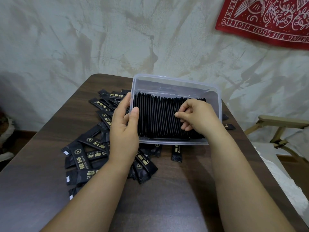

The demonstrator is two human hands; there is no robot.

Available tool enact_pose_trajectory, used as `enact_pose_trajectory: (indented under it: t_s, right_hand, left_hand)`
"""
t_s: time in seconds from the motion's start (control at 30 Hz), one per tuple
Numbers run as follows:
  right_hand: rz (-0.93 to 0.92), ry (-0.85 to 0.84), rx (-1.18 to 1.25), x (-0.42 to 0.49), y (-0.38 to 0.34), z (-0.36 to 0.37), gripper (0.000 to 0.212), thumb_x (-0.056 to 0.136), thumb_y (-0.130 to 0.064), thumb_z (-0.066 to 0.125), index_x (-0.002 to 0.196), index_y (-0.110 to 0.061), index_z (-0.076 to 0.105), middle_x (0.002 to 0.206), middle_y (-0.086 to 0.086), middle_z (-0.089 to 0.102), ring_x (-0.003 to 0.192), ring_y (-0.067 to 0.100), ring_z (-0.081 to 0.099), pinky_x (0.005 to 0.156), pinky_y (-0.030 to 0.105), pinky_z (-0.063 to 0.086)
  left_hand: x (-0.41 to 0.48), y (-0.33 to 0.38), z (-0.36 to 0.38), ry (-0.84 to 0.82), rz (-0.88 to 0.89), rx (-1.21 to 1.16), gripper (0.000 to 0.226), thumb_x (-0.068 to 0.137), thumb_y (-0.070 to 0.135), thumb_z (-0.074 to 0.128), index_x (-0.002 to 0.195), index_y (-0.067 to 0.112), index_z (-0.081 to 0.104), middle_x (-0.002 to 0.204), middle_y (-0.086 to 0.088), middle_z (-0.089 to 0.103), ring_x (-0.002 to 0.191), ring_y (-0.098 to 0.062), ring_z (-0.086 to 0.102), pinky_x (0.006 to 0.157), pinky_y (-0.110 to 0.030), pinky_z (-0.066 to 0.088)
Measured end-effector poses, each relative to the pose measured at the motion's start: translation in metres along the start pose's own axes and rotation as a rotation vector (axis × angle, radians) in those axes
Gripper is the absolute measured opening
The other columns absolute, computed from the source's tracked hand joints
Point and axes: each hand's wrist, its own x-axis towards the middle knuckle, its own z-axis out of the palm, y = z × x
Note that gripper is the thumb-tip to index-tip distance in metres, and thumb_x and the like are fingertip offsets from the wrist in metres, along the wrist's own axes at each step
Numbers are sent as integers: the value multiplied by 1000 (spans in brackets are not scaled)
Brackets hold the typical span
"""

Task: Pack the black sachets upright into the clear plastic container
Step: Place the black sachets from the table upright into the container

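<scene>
A clear plastic container (175, 79) sits tilted toward me on a dark wooden table, resting on some loose sachets. A tight row of black sachets (155, 118) stands on edge inside it, filling most of its width. My left hand (123, 128) grips the container's left wall, thumb over the rim. My right hand (195, 114) is inside at the right end of the row, fingertips pinching and pressing the sachets there. Several loose black sachets (87, 158) with gold print lie scattered on the table to the left and under the container.
The table (167, 190) ends close on the right, where a wooden folding chair (280, 126) stands. A stained wall rises behind, with a red bandana (267, 20) hung at the top right. One sachet (229, 126) lies right of the container.
</scene>
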Motion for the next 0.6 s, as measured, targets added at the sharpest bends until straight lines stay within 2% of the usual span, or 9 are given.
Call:
enact_pose_trajectory:
  t_s: [0.13,0.27,0.37,0.43,0.6]
  right_hand:
    - [21,-20,-9,1,1,0,13,87,-12,67,77,-12,59,61,1,59,41,7,56,49,25,53]
    - [-62,-73,-139,-3,-6,-10,9,85,-23,69,80,-18,63,69,-4,62,46,2,54,48,15,47]
    - [-135,-366,-235,-12,-17,-16,18,77,-34,75,90,-22,70,84,-10,67,63,-5,56,58,6,43]
    - [-128,-545,-314,-17,-19,-12,27,78,-37,73,101,-24,71,90,-13,66,72,-7,57,62,5,41]
    - [-119,-603,-347,-16,-15,-10,19,86,-37,64,101,-28,72,98,-17,68,88,-5,61,79,13,46]
  left_hand:
    - [1,-2,0,4,-9,1,36,102,13,46,134,29,46,141,2,52,108,16,55,86,-4,42]
    - [0,-1,0,1,-10,-2,37,102,13,46,136,27,47,141,3,52,108,17,55,86,-3,42]
    - [0,-1,0,1,-8,-2,36,102,14,46,135,29,47,140,4,53,110,14,56,86,-5,44]
    - [1,-2,-2,0,-6,9,37,102,16,47,137,28,48,141,3,53,115,8,56,92,-9,45]
    - [0,-3,-3,1,-4,27,37,102,18,47,137,29,48,142,3,52,119,1,56,99,-15,46]
